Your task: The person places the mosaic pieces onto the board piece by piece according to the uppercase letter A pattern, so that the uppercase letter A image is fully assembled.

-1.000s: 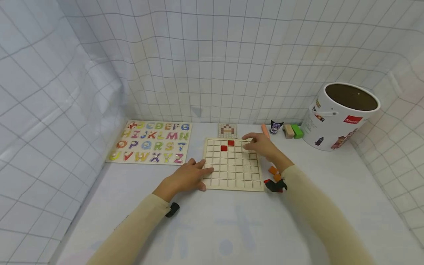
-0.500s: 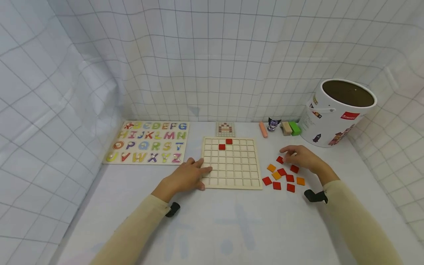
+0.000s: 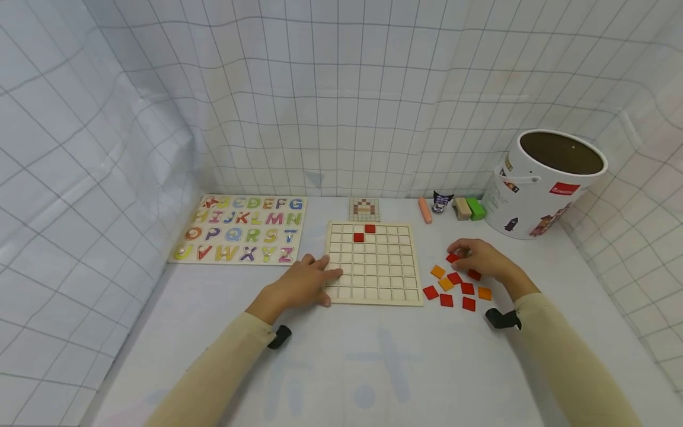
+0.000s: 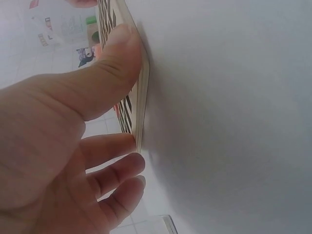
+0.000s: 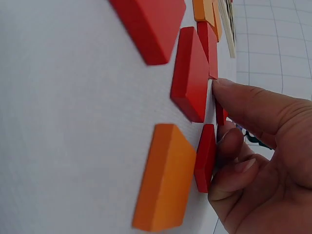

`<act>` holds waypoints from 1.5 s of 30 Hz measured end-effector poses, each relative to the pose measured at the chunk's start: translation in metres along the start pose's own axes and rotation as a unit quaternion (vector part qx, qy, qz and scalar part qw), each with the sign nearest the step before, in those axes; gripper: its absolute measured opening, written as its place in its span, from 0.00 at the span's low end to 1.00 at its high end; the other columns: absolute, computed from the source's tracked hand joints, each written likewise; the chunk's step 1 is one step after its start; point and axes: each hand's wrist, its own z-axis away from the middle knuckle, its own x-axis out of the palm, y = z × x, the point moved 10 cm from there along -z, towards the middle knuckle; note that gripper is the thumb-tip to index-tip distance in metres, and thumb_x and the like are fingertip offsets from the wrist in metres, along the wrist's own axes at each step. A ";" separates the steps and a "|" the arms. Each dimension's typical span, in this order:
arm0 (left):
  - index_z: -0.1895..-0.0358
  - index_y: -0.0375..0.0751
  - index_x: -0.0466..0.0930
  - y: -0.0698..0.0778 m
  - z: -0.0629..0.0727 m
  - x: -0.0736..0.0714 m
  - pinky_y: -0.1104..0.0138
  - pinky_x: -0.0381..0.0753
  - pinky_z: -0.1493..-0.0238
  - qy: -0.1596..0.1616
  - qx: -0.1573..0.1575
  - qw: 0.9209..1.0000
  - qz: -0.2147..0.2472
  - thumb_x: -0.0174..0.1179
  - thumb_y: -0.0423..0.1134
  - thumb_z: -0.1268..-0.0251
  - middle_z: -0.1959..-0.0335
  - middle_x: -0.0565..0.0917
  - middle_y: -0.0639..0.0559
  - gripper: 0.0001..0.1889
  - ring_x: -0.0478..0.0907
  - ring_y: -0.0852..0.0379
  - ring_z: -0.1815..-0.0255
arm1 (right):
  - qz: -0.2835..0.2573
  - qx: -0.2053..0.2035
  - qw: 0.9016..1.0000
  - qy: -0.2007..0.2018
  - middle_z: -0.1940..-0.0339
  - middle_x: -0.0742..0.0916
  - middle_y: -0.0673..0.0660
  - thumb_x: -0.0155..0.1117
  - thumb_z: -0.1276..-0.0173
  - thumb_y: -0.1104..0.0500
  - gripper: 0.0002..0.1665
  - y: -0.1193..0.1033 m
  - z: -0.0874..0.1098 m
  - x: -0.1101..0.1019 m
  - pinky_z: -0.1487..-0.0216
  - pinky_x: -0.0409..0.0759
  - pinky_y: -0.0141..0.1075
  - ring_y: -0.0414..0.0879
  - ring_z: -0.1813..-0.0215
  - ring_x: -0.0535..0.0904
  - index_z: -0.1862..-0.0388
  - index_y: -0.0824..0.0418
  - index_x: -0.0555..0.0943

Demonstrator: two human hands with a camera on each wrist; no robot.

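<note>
A wooden grid board (image 3: 374, 261) lies flat on the table, with one red tile (image 3: 370, 229) and a second red tile (image 3: 359, 238) in its upper cells. My left hand (image 3: 304, 281) rests at the board's left edge with loosely extended fingers; its thumb (image 4: 117, 58) lies over the corner in the left wrist view. To the board's right, my right hand (image 3: 482, 259) pinches a red tile (image 5: 221, 111) between thumb and fingers, low at the table. Around that hand lie several loose red tiles (image 3: 467, 288) and orange tiles (image 5: 165, 180).
Behind the board sits a small pattern card (image 3: 364, 209). An alphabet puzzle (image 3: 242, 228) lies on the left. Along the back right stand an orange stick (image 3: 424, 210), a small figurine (image 3: 441, 202), a wooden block (image 3: 462, 209), a green block (image 3: 475, 209) and a white bucket (image 3: 533, 201).
My right hand has moved from over the board's upper right to the loose tiles on the right, and its fingers have closed on a red one. The left hand has stayed in place.
</note>
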 end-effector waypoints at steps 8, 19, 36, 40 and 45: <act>0.25 0.56 0.72 -0.001 0.000 -0.001 0.49 0.72 0.38 -0.002 -0.007 1.000 -0.001 0.72 0.56 0.43 0.22 0.64 0.38 0.40 0.68 0.43 0.38 | 0.014 -0.012 1.000 -0.003 0.43 0.81 0.63 0.68 0.30 0.54 0.24 -0.003 0.000 0.000 0.47 0.80 0.42 0.55 0.48 0.75 0.38 0.62 0.76; 0.26 0.57 0.72 0.000 0.000 0.001 0.48 0.72 0.38 -0.003 -0.008 1.000 0.001 0.72 0.56 0.43 0.22 0.65 0.38 0.39 0.68 0.42 0.37 | -0.026 -0.018 0.999 0.037 0.44 0.81 0.64 0.67 0.28 0.51 0.28 -0.002 0.002 -0.010 0.52 0.83 0.38 0.54 0.52 0.77 0.35 0.61 0.73; 0.26 0.56 0.72 -0.001 0.002 0.000 0.47 0.71 0.36 -0.003 -0.004 1.000 0.006 0.72 0.56 0.42 0.22 0.64 0.37 0.39 0.67 0.41 0.36 | -0.198 -0.014 0.977 0.083 0.60 0.88 0.58 0.71 0.30 0.51 0.31 -0.029 -0.014 -0.008 0.64 0.79 0.35 0.51 0.62 0.81 0.33 0.61 0.72; 0.26 0.56 0.72 0.000 0.001 -0.001 0.47 0.72 0.37 0.002 -0.002 1.000 0.007 0.72 0.56 0.43 0.22 0.65 0.37 0.39 0.68 0.41 0.37 | -0.263 -0.023 0.961 0.078 0.59 0.90 0.53 0.71 0.30 0.52 0.34 -0.041 -0.019 -0.003 0.61 0.80 0.33 0.46 0.60 0.86 0.32 0.64 0.71; 0.26 0.55 0.73 0.002 0.000 -0.002 0.48 0.73 0.38 0.004 0.003 1.000 0.000 0.73 0.55 0.43 0.23 0.66 0.37 0.39 0.69 0.41 0.37 | -0.343 -0.045 0.937 0.044 0.60 0.92 0.51 0.69 0.28 0.58 0.30 -0.070 -0.027 0.013 0.65 0.79 0.30 0.43 0.60 0.89 0.32 0.65 0.70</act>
